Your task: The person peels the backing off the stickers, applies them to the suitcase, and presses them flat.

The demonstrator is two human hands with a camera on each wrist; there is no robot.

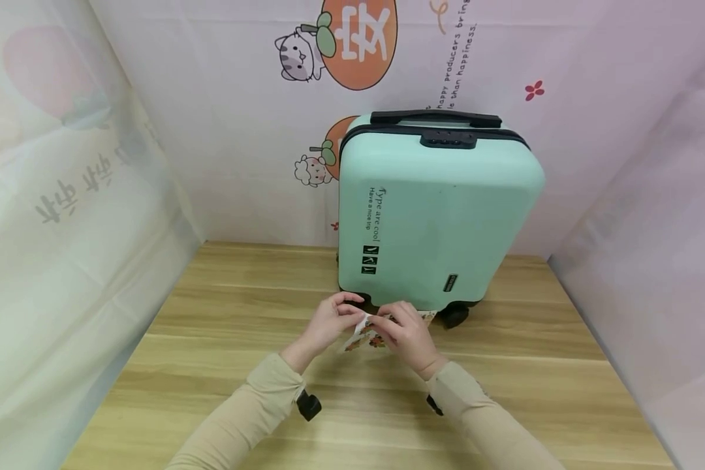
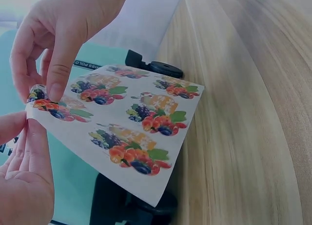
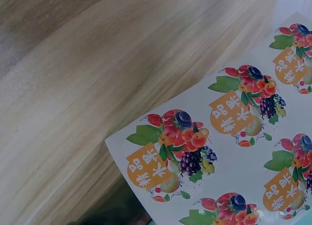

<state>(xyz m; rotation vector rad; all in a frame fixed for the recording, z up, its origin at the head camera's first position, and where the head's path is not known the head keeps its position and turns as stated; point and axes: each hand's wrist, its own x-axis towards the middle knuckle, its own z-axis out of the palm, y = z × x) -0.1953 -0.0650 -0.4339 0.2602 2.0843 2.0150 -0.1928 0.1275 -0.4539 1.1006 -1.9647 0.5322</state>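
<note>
A white sheet of fruit stickers (image 2: 78, 132), printed with several clusters of fruit and orange labels, is held tilted in front of the suitcase's lower edge. My left hand (image 1: 331, 323) pinches one corner of it between thumb and fingers. At that same corner, the thumb and fingers of my right hand (image 1: 408, 336) pinch the sheet over a fruit sticker (image 2: 56, 110). Whether this sticker has come loose from its backing I cannot tell. The right wrist view shows the sheet's printed face close up, with neither hand in it. The mint-green suitcase (image 1: 440, 215) stands upright just beyond both hands.
A wood-grain surface (image 1: 241, 300) lies beneath everything. Printed cloth (image 1: 241, 130) hangs behind, with more cloth at both sides. The suitcase has a black top handle (image 1: 435, 118) and a black wheel (image 1: 454, 316) at its lower right.
</note>
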